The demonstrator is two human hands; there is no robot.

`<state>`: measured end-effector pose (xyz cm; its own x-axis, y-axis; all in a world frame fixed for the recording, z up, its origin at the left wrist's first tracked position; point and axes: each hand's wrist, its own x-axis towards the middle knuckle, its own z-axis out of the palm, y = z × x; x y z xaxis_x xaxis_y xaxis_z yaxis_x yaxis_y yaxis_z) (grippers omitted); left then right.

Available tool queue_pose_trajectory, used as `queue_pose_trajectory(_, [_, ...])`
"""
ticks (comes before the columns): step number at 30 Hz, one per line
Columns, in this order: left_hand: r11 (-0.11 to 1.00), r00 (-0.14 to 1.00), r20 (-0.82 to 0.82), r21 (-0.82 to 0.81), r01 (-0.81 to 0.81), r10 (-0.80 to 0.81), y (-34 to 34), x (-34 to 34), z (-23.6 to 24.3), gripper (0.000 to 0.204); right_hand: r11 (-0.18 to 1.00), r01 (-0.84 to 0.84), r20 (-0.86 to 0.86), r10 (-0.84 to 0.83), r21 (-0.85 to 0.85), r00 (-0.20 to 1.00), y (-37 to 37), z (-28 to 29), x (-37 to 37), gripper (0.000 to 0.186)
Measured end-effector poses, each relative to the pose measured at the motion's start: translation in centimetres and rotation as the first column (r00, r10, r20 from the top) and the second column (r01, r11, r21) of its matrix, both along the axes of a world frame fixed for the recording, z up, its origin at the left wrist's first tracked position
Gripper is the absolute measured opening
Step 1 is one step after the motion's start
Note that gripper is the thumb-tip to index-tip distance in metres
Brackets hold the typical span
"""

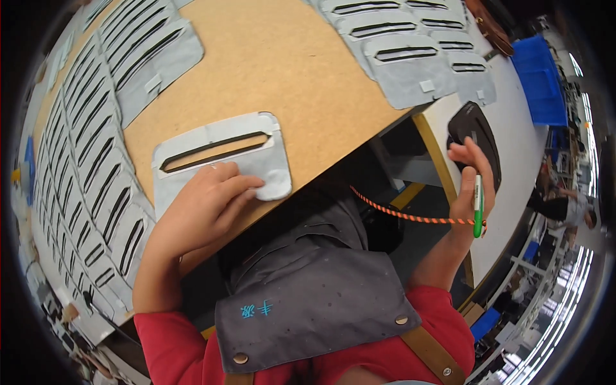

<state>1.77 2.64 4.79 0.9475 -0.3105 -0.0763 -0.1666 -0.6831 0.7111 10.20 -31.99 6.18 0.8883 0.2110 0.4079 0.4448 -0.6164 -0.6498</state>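
A grey, soft-looking panel (pixel 277 168) with a long dark-edged slot lies near the front edge of the tan board. My left hand (pixel 208 196) presses down on its lower part, fingers bent and together; wood shows through the slot. Over at the right, my right hand (pixel 473 173) is half curled, with a green-and-white marker pen (pixel 479 208) tucked in against the palm. An orange-and-black striped cord (pixel 410 219) runs from the pen toward my apron. The fingertips of that hand are close to a black, elongated case-like object (pixel 476 122); whether they touch it I cannot tell.
Overlapping rows of similar slotted grey panels cover the left side (pixel 96 128) and the far right (pixel 401 70) of the tan board (pixel 269 58). A gap separates the board from a white side table (pixel 513 212). Beyond stands a blue bin (pixel 540 80). Another person (pixel 564 208) is far right.
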Motion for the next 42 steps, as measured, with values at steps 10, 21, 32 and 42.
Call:
queue_pose_trajectory(10, [0.973,0.916,0.399,0.198,-0.121,0.033,-1.3,1.3,-3.6,0.013,0.816,-0.520,-0.240,0.573,0.254,0.783,12.4,-4.7,1.7,0.014])
queue_pose_trajectory(21, [0.995,0.896,0.444,0.079,-0.059,0.018,-0.8,0.2,-4.9,0.020,0.661,-0.622,-0.332,0.749,0.419,0.573,14.8,-6.0,2.6,0.014])
queue_pose_trajectory(32, [0.997,0.879,0.478,0.062,-0.038,0.004,0.0,0.8,-5.0,0.025,0.742,-0.454,-0.593,0.669,0.493,0.448,15.7,-5.3,3.6,0.022])
queue_pose_trajectory(42, [0.994,0.894,0.448,0.106,-0.023,-0.027,0.0,1.1,-4.9,0.014,0.733,-0.509,-0.605,0.670,0.451,0.430,16.1,-5.1,4.2,0.022])
